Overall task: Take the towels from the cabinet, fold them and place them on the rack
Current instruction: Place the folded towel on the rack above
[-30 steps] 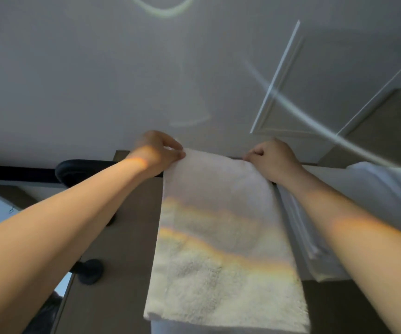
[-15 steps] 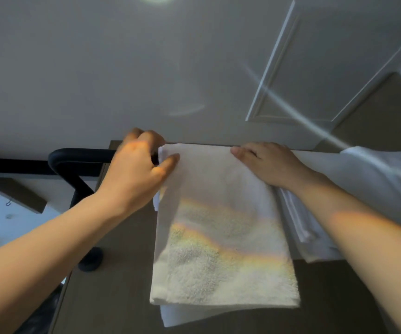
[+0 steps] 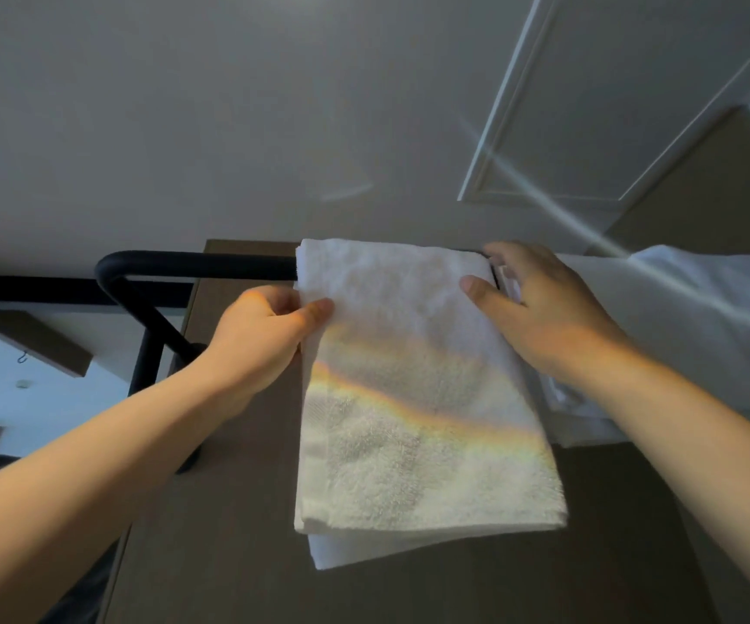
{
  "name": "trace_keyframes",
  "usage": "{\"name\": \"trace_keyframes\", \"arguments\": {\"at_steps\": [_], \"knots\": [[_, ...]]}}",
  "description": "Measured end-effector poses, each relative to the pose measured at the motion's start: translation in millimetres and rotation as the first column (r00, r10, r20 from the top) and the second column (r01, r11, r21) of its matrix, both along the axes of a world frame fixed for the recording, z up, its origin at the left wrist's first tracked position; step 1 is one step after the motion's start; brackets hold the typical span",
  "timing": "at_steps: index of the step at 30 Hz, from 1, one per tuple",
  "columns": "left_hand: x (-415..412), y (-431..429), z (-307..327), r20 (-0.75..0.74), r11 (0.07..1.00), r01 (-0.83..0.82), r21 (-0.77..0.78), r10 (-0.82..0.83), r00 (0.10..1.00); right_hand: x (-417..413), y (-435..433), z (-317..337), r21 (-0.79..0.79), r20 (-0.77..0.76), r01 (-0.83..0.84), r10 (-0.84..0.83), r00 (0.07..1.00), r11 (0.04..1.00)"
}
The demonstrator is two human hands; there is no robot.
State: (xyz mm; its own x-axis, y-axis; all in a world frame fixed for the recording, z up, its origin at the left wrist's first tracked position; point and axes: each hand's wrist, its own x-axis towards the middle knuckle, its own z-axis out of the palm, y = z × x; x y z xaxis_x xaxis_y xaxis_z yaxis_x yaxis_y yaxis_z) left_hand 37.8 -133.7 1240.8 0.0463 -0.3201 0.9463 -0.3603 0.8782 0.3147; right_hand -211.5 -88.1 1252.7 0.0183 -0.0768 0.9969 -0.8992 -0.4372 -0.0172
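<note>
White towel [image 3: 413, 398] — on rack [image 3: 193, 265], left hand [image 3: 260, 340] pinching

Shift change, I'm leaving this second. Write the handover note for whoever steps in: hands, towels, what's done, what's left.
Left hand: pinches the left edge of the folded towel, just below the bar.
Right hand: thumb on the towel's front near its upper right corner, fingers at the edge; whether it pinches or only touches is unclear.
Towels: the folded towel hangs draped over the black rack; another white towel hangs beside it to the right.
Done: this towel is folded and on the rack.
Left: probably straighten it, since the back layer hangs lower than the front, then let go. Whether more towels remain cannot be seen.
</note>
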Motion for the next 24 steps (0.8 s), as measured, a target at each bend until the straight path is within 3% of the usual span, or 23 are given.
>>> {"name": "trace_keyframes", "arguments": {"at_steps": [2, 5, 8, 12, 18, 24], "knots": [[-1, 0, -1, -0.024, 1.0, 0.002, -0.014, -0.002, 1.0, -2, 6, -17, -0.005, 0.081, -0.051, 0.051, 0.995, 0.999], [-3, 2, 0, -0.038, 0.999, 0.012, -0.032, -0.013, 0.999, -8, 7, -27, 0.169, 0.211, -0.088, 0.052, 0.976, 0.982], [-2, 3, 6, -0.069, 0.998, -0.002, -0.069, -0.003, 0.998, -10, 5, -27, 0.3, 0.325, -0.321, 0.221, 0.92, 0.898], [0, 4, 23, -0.081, 0.983, -0.098, -0.156, 0.086, 0.993, -8, 5, -19, 0.308, 0.39, -0.495, 0.367, 0.844, 0.812], [-12, -1, 59, -0.065, 0.946, -0.254, -0.202, 0.246, 0.967, -7, 2, 3, 0.128, 0.345, -0.329, 0.269, 0.899, 0.936], [-16, 4, 80, 0.002, 0.879, -0.448, -0.164, 0.454, 0.891, 0, 1, 20, 0.016, 0.276, -0.103, 0.095, 0.956, 0.995]]}}
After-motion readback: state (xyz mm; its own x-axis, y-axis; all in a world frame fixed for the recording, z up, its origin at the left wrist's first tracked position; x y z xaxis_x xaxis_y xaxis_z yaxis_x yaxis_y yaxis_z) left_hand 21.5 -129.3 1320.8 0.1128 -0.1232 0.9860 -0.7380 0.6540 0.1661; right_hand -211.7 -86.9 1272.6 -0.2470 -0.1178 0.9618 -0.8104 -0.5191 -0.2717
